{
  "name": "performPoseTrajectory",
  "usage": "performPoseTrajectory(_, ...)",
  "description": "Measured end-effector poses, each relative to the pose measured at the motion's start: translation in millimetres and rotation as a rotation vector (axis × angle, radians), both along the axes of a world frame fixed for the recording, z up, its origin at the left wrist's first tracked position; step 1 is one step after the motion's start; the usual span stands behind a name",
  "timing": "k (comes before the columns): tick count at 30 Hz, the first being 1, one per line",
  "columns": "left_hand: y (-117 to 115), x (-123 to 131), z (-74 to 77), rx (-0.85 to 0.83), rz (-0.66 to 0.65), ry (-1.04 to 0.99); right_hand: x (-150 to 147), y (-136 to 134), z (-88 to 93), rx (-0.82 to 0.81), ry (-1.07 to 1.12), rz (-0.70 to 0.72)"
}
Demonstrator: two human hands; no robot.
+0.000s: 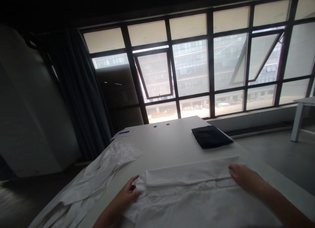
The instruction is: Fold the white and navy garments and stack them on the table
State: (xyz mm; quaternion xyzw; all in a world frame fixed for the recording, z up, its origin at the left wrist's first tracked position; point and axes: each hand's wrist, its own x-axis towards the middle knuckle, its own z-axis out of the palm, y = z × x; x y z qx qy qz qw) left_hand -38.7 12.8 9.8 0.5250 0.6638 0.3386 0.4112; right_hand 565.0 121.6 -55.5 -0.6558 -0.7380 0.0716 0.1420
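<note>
A white garment (192,195) lies spread on the white table (169,142) right in front of me, its far edge folded back into a long band. My left hand (126,193) pinches the cloth at the band's left end, thumb and fingers closed on the fabric. My right hand (242,177) rests flat on the band's right end with fingers stretched out.
A second white garment (98,175) lies crumpled along the table's left edge. A folded dark garment (211,136) sits at the far right of the table. A paper with a pen (124,132) lies far left. Another white table (302,116) stands at right by the windows.
</note>
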Motion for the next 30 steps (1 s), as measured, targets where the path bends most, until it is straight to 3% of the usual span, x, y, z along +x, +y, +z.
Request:
performPoseTrajectory(4,0.3,11.8,7.8,0.109,0.024,-0.019,-35.9,-14.6,10.0,0.083,0.002,0.108)
performPoseTrajectory(9,1.7,22.2,13.6,0.104,0.054,-0.193,-123.8,-47.6,36.4,-0.007,0.139,0.415)
performPoseTrajectory(14,12.0,5.0,-15.2,-0.003,0.228,-0.206,-221.4,-62.9,60.2,-0.287,0.126,0.743)
performPoseTrajectory(17,21.0,-12.4,-30.2,-0.042,0.335,-0.195,-274.6,-63.3,66.5,-0.225,0.197,0.834)
performPoseTrajectory(19,23.7,-20.1,-31.8,-0.055,0.331,-0.213,-300.9,-65.5,64.9,-0.176,0.239,0.855)
performPoseTrajectory(25,17.0,-9.8,-22.3,-0.090,0.140,-0.405,-326.3,-75.6,37.7,-0.077,0.220,0.860)
performPoseTrajectory(27,16.4,-0.6,-23.3,-0.057,0.174,-0.488,-327.2,-74.4,30.1,-0.068,0.201,0.856)
performPoseTrajectory(30,19.4,11.1,-27.0,0.031,0.318,-0.437,-328.8,-69.9,25.8,-0.078,0.180,0.856)
